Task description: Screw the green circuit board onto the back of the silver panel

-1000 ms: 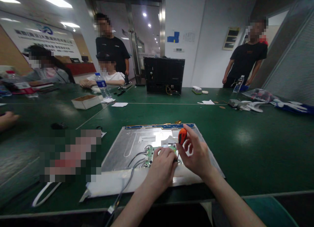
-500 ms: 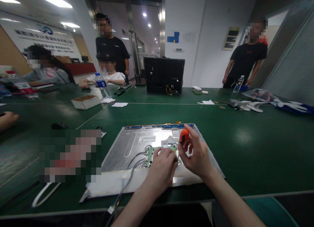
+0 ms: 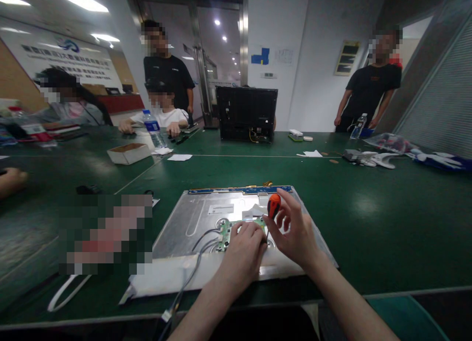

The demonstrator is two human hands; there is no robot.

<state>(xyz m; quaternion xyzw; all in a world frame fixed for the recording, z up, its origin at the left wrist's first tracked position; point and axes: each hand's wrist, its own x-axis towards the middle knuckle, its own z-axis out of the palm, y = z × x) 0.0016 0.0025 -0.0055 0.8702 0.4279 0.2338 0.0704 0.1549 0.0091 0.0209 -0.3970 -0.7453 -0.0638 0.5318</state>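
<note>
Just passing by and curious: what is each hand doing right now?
Left hand: curled, pressing on the small green circuit board.
Right hand: closed around an orange-handled screwdriver.

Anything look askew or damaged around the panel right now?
No damage shows. One oddity: the metal panel lies skewed to the table edge, and its grey cables trail off that edge. The right hand holds the screwdriver; the left hand rests on the circuit board.

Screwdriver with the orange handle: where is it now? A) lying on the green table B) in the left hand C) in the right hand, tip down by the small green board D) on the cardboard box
C: the right hand grips the screwdriver upright over the small green board, beside the left hand.
</note>
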